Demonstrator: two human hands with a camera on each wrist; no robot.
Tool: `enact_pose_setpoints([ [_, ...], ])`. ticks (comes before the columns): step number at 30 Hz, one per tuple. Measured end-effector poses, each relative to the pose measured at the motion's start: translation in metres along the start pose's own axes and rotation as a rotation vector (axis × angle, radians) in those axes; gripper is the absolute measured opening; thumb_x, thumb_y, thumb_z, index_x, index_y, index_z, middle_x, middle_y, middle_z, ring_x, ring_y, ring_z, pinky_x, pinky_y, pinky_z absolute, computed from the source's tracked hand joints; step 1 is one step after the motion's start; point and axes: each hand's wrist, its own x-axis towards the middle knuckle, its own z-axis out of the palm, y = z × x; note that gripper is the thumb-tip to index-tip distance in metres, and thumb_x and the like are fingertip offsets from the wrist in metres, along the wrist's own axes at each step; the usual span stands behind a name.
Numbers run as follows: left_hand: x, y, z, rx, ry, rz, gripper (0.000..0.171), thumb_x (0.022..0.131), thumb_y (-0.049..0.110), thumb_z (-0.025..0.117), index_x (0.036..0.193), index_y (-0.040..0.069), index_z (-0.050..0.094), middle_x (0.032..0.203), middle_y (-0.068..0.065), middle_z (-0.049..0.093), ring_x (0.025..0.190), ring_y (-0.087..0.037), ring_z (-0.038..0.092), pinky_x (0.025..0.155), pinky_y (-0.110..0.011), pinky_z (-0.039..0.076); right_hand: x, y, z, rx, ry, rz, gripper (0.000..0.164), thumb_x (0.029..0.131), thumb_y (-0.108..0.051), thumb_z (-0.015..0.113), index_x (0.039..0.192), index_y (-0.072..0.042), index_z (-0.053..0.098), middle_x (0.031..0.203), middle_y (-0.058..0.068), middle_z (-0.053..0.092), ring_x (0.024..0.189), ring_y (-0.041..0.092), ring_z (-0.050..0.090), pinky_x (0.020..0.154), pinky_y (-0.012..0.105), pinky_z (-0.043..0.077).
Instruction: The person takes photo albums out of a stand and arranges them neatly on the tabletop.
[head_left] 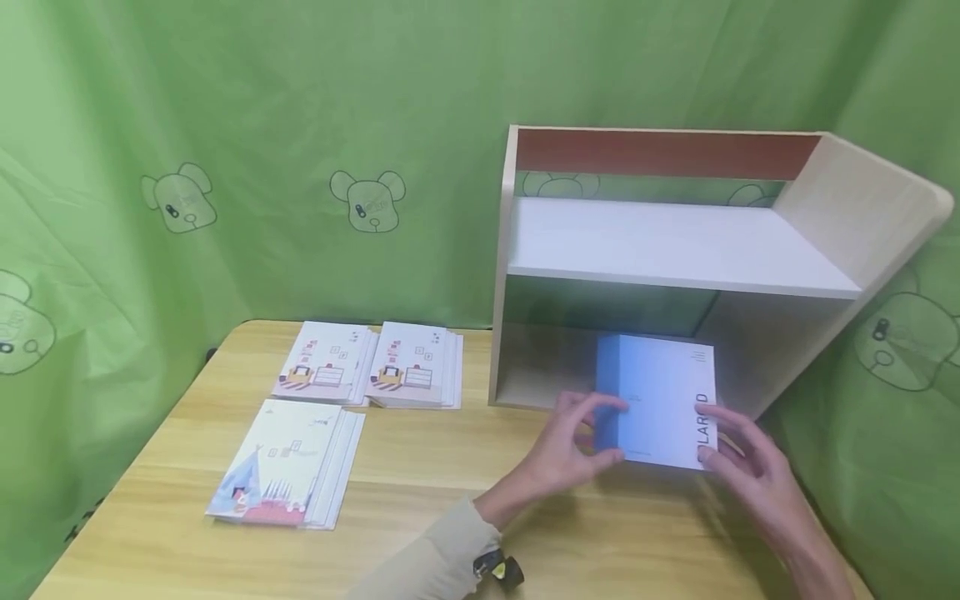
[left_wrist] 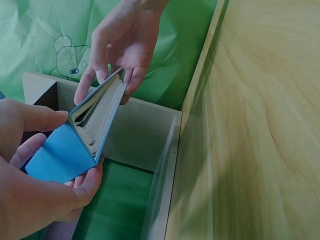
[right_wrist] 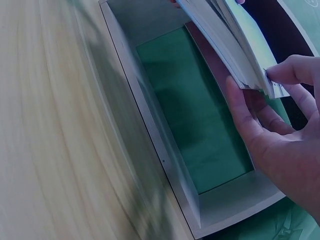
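A thick book (head_left: 663, 392) with a pale cover and a blue spine is held up in front of the shelf's lower compartment. My left hand (head_left: 558, 446) pinches it at the spine side, thumb and fingers on the blue spine (left_wrist: 62, 152) in the left wrist view. My right hand (head_left: 757, 475) grips the opposite edge by the dark cover lettering. In the right wrist view, the right thumb and fingers lie on either side of the page block (right_wrist: 225, 45). The pages fan slightly apart.
The wooden shelf (head_left: 682, 246) has a white upper board and stands at the table's back right. Left on the table (head_left: 420, 517) lie a back-left book stack (head_left: 318, 358), a second stack (head_left: 408, 362) beside it, and a front stack (head_left: 277, 467). Green curtain (head_left: 300, 100) hangs behind.
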Motion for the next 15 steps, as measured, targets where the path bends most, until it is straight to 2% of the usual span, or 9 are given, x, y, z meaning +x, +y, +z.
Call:
enact_pose_setpoints([
  [7,-0.01,-0.002,-0.011,-0.025,-0.006,-0.012,0.06,0.083,0.003,0.081,0.135,0.023,0.061,0.134,-0.002,0.043,0.108,-0.016,0.052,0.087,-0.021,0.057,0.004,-0.005,0.011,0.021,-0.006,-0.034,0.056,0.102,-0.005,0.061,0.154,-0.009,0.043,0.16,-0.002,0.039,0.125,-0.012,0.045,0.097,0.01,0.045],
  [15,-0.017,0.0,-0.025,-0.045,0.002,-0.017,0.068,0.084,0.001,0.08,0.143,0.024,0.056,0.133,-0.004,0.043,0.107,-0.016,0.053,0.088,-0.023,0.057,0.005,-0.011,0.023,0.064,-0.022,-0.014,0.056,0.102,-0.007,0.062,0.154,-0.01,0.043,0.162,0.003,0.037,0.126,-0.01,0.048,0.098,0.012,0.046],
])
